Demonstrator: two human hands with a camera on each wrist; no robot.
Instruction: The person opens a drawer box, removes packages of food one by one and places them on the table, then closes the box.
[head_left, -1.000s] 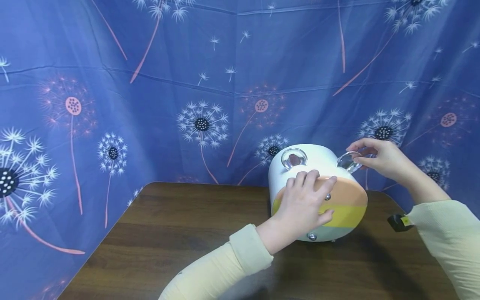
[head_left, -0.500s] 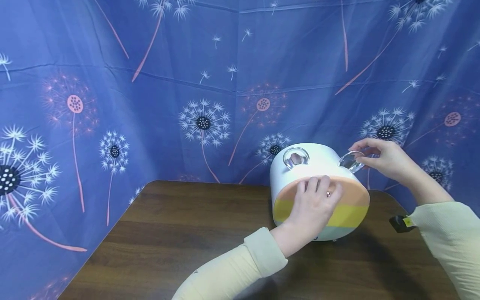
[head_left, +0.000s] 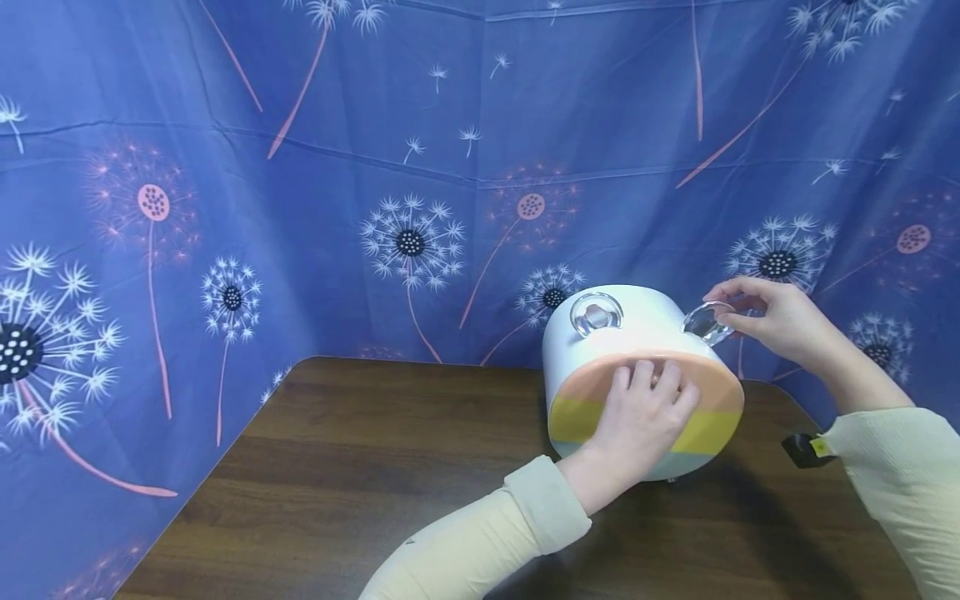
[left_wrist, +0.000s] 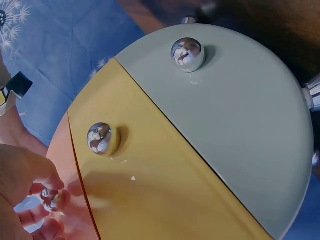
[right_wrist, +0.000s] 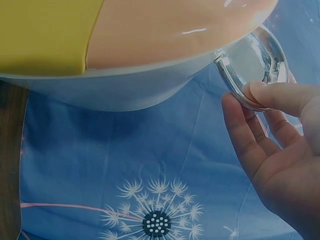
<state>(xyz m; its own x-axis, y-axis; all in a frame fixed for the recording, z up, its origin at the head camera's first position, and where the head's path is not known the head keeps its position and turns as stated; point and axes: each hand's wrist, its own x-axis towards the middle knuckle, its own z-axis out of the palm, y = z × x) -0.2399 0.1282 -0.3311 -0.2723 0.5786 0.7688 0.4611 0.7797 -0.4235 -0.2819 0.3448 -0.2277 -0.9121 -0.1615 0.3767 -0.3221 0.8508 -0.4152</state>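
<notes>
A round-fronted white box [head_left: 648, 321] with two shiny ear-like discs stands on the table at right in the head view. Its front has a peach drawer [head_left: 716, 383], a yellow drawer [left_wrist: 165, 180] and a grey-green drawer [left_wrist: 235, 110]. Thumb and fingers of my left hand [head_left: 637, 425] curl round the silver knob [left_wrist: 50, 199] of the peach drawer, which looks closed. My right hand [head_left: 780, 321] pinches the rim of the right disc [right_wrist: 247, 62] between thumb and fingers. The left disc [head_left: 596, 314] is untouched.
Silver knobs on the yellow drawer [left_wrist: 101, 139] and the grey-green drawer [left_wrist: 188, 54] stick out from the front. Brown wood-grain table [head_left: 375, 450] extends to the left. A blue dandelion-print cloth [head_left: 322, 233] hangs close behind the box.
My left hand has moved right across the front, and its spread fingers have curled round the peach drawer's knob. My right hand keeps its pinch on the right disc.
</notes>
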